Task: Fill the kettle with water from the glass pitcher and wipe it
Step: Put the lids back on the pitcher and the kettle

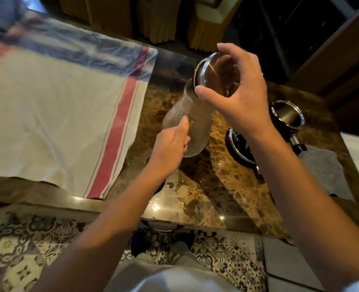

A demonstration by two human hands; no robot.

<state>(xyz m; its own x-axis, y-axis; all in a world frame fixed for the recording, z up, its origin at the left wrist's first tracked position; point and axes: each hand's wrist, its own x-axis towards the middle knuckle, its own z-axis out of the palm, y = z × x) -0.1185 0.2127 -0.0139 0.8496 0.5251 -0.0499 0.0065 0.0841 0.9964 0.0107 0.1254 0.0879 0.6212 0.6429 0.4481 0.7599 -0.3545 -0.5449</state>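
Note:
A frosted glass pitcher (pixel 192 114) stands on the marble counter (pixel 214 186), leaning a little. My left hand (pixel 171 145) grips its lower body. My right hand (pixel 236 95) curls round the metal lid (pixel 204 73) at the pitcher's mouth, thumb on the near rim. The lid sits tilted on the opening. A dark kettle (pixel 238 147) with a shiny rim lies behind my right forearm, mostly hidden. A grey cloth (pixel 326 171) lies at the right of the counter.
A white towel with red stripes (pixel 58 114) covers the counter's left half. A round metal-rimmed piece (pixel 288 114) sits at the right rear. Spilled water (pixel 187 197) pools near the counter's front edge. Patterned floor tiles lie below.

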